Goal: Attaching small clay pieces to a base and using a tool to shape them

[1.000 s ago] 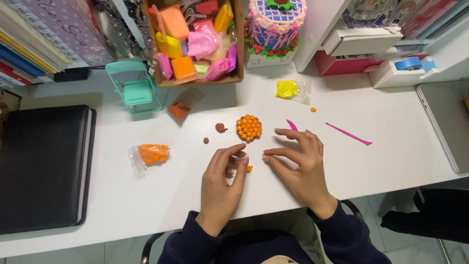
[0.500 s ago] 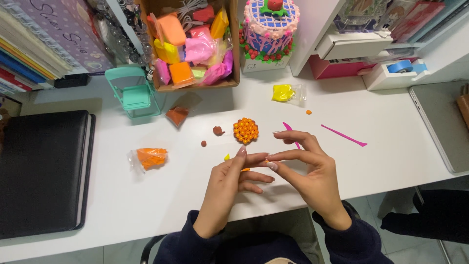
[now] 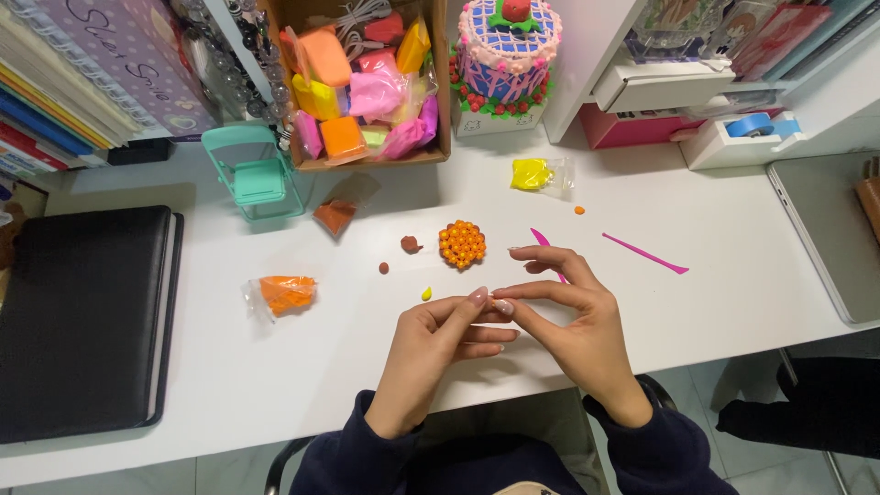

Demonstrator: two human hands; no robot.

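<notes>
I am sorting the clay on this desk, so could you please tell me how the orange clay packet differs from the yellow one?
The orange clay packet lies at the left of the white desk, near the black folder; the yellow clay packet lies farther back, in front of the cake model. The orange lump looks larger and flatter, the yellow one smaller and blockier. Both sit in crumpled clear wrappers, untouched by either hand.

A second ago both hands lay flat on the worktop (image 3: 275, 385). Now the left hand (image 3: 435, 344) and right hand (image 3: 573, 316) are raised, fingertips pinched together, at 6 o'clock from the orange beaded disc (image 3: 462, 244).
</notes>
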